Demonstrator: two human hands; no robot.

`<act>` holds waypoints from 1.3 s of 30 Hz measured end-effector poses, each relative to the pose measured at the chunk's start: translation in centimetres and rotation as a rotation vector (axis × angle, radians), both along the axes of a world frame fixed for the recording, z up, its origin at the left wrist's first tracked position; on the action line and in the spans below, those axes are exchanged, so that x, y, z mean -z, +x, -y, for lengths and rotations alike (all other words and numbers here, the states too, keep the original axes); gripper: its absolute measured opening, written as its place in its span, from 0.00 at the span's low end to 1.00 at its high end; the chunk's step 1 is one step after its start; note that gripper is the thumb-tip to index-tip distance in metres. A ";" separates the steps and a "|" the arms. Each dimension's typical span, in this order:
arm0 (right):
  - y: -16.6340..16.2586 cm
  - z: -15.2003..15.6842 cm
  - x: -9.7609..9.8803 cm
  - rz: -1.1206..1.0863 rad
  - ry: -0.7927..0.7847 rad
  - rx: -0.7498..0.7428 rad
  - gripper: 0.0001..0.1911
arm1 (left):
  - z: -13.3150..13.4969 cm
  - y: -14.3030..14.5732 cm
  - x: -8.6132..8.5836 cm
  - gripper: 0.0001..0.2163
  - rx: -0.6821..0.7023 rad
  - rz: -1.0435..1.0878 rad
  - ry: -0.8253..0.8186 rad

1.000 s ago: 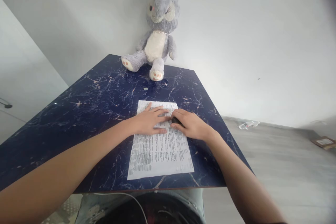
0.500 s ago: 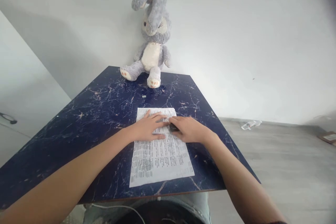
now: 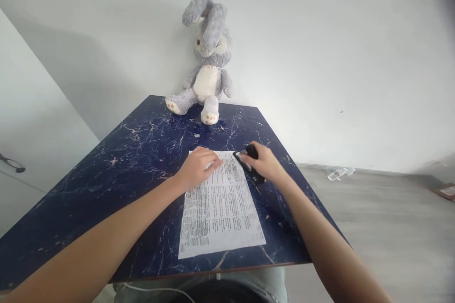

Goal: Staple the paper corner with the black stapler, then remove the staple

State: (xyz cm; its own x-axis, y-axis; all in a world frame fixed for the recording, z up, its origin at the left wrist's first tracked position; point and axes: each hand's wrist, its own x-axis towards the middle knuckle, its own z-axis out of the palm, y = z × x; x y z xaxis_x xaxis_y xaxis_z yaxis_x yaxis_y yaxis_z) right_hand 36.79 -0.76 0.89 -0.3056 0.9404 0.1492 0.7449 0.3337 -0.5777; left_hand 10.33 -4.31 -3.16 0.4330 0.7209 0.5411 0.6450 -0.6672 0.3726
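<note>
A printed sheet of paper [image 3: 227, 208], covered in dense dark text, lies on the dark blue marbled table. My left hand [image 3: 201, 166] rests over its upper left part, fingers bent and the thumb held apart. At the sheet's upper right corner, my right hand [image 3: 263, 163] grips a black stapler [image 3: 256, 177] with a silvery part showing near its front. The stapler's front end meets the paper's edge, while its rear sits over the table. I cannot tell whether the paper is between its jaws.
A grey plush rabbit [image 3: 208, 80] sits at the table's [image 3: 142, 151] far end against the wall. In front of it lies a small pale piece [image 3: 196, 136]. Clear plastic packaging [image 3: 340, 173] and a brown box [image 3: 446, 191] are on the floor to the right.
My right hand has moved right with the stapler, from over the paper to its upper right corner. My left hand's fingers, spread flat before, have drawn in and bent.
</note>
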 end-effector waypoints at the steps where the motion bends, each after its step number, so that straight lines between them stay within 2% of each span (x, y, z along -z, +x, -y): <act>1: -1.7 0.5 0.5 0.007 -0.012 -0.021 0.11 | 0.2 -0.2 -0.3 0.21 -0.102 0.112 0.081; 3: -5.0 1.5 1.5 0.071 0.029 -0.055 0.11 | 0.6 -0.5 -0.8 0.23 -0.224 0.233 0.215; 6: -8.5 2.3 2.6 0.154 0.066 -0.090 0.13 | 1.4 -0.7 -1.0 0.21 -0.171 0.173 0.275; 8: -9.5 1.9 2.7 0.163 0.017 -0.133 0.15 | 1.5 -0.9 -1.3 0.20 -0.168 0.158 0.263; 11: -10.0 -0.8 2.2 0.139 -0.010 -0.151 0.21 | 0.6 -2.5 -1.8 0.20 -0.332 0.339 0.289; 14: -11.4 -4.6 2.2 0.190 0.198 -0.104 0.23 | -1.2 -5.5 -2.2 0.21 -0.614 0.615 0.355; 16: -13.3 -6.6 3.0 0.241 0.269 -0.202 0.21 | -2.4 -7.3 -2.0 0.22 -0.759 0.715 0.359; 18: -15.4 -7.7 4.2 0.259 0.267 -0.303 0.23 | -3.2 -8.3 -1.5 0.23 -0.818 0.729 0.318; 21: -16.9 -8.1 5.9 0.276 0.245 -0.383 0.26 | -3.4 -8.4 -0.9 0.23 -0.794 0.695 0.250; 24: -15.1 -8.3 6.9 0.311 0.219 -0.394 0.27 | -3.2 -7.6 -0.5 0.23 -0.731 0.647 0.225; 30: -5.0 -9.8 7.1 0.403 0.142 -0.286 0.30 | -3.1 -6.9 -0.3 0.23 -0.647 0.610 0.178; 33: -1.1 -10.2 7.2 0.428 0.126 -0.282 0.30 | -3.2 -6.6 -0.1 0.23 -0.628 0.608 0.161; 36: 0.9 -10.5 7.5 0.414 0.147 -0.293 0.30 | -3.1 -6.4 -0.1 0.23 -0.607 0.587 0.142; 39: 2.0 -10.6 8.0 0.361 0.141 -0.192 0.31 | -2.9 -6.1 -0.2 0.23 -0.583 0.568 0.136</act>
State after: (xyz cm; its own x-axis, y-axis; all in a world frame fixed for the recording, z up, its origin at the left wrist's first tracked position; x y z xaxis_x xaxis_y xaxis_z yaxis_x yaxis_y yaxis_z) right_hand 38.79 9.81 -7.12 -0.5290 0.8396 0.1234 0.8076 0.5427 -0.2308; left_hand 4.19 -1.38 -2.97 -0.3563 0.6574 0.6640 0.6393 -0.3467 0.6863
